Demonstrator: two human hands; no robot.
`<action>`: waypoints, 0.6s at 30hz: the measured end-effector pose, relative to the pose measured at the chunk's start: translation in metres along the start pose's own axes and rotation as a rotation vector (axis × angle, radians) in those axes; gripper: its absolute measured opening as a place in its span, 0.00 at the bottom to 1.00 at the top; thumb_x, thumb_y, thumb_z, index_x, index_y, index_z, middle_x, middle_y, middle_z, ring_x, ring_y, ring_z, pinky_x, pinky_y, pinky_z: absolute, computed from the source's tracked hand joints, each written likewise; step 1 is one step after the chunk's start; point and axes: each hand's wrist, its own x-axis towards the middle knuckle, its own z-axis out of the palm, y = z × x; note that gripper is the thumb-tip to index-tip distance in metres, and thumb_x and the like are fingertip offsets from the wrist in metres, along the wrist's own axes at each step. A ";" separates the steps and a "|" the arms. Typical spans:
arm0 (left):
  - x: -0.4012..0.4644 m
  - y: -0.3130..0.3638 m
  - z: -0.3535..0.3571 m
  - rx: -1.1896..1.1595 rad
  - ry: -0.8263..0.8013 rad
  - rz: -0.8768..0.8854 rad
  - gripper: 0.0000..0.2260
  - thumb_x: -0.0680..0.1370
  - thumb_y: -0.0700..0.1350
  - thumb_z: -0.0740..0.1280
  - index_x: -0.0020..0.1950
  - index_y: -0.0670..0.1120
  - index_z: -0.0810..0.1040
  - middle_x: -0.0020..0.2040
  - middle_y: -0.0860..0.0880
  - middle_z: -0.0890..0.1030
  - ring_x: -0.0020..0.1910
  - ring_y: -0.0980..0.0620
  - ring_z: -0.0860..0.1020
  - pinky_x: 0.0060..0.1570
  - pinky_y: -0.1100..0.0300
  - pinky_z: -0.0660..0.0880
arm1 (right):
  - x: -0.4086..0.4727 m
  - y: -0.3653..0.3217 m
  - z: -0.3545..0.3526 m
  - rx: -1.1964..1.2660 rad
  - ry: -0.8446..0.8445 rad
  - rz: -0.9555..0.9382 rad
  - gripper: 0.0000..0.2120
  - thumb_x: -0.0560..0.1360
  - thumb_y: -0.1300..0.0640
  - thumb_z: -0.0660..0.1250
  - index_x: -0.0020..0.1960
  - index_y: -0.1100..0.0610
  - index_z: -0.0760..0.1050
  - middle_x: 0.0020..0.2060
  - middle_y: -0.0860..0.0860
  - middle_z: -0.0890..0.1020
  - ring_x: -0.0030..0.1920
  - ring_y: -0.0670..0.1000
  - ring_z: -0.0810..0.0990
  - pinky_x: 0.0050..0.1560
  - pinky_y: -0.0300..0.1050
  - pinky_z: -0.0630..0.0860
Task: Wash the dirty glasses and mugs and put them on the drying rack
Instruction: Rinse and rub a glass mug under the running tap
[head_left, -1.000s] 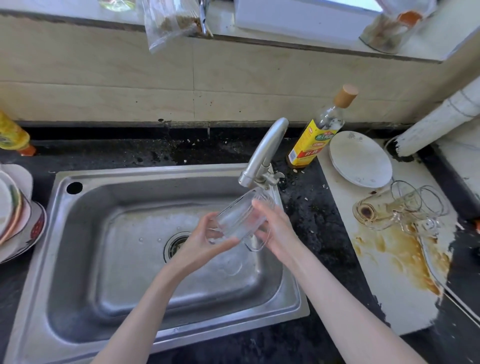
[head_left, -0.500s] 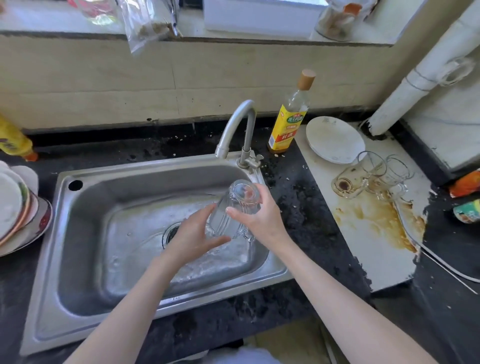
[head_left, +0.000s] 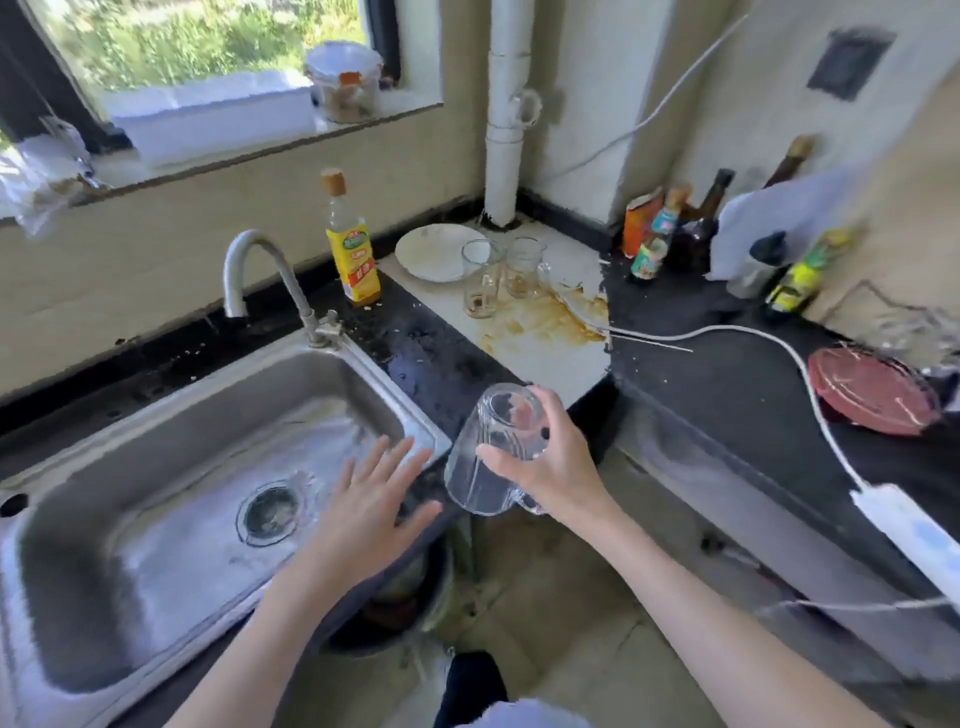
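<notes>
Apparently empty mug (head_left: 494, 453), right hand (head_left: 550, 457).

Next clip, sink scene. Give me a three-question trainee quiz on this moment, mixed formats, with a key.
1. True or false: the left hand grips the glass mug.
2. How many dirty glasses stand on the stained white board?
3. The yellow-labelled bottle stands: A) in the sink B) behind the sink's right corner C) on the windowsill.

Key: 1 false, the right hand holds it; 2 two; 3 B.
</notes>
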 end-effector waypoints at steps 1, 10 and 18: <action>-0.004 0.020 0.004 0.008 -0.008 0.052 0.41 0.68 0.73 0.40 0.75 0.54 0.59 0.76 0.52 0.58 0.76 0.47 0.53 0.71 0.45 0.50 | -0.022 0.005 -0.017 -0.007 0.051 0.007 0.27 0.67 0.50 0.76 0.60 0.48 0.65 0.54 0.40 0.72 0.52 0.30 0.70 0.48 0.22 0.64; -0.052 0.222 0.060 0.061 -0.260 0.592 0.43 0.63 0.77 0.35 0.75 0.60 0.49 0.73 0.61 0.45 0.74 0.57 0.42 0.72 0.54 0.41 | -0.243 0.045 -0.163 -0.047 0.505 0.291 0.38 0.61 0.43 0.76 0.67 0.51 0.66 0.58 0.45 0.75 0.58 0.43 0.73 0.54 0.30 0.67; -0.071 0.383 0.102 0.129 -0.391 0.979 0.29 0.77 0.63 0.47 0.76 0.57 0.49 0.77 0.55 0.48 0.75 0.54 0.40 0.70 0.57 0.35 | -0.375 0.076 -0.257 -0.034 0.841 0.483 0.40 0.59 0.40 0.72 0.67 0.49 0.65 0.57 0.42 0.75 0.55 0.37 0.73 0.48 0.25 0.67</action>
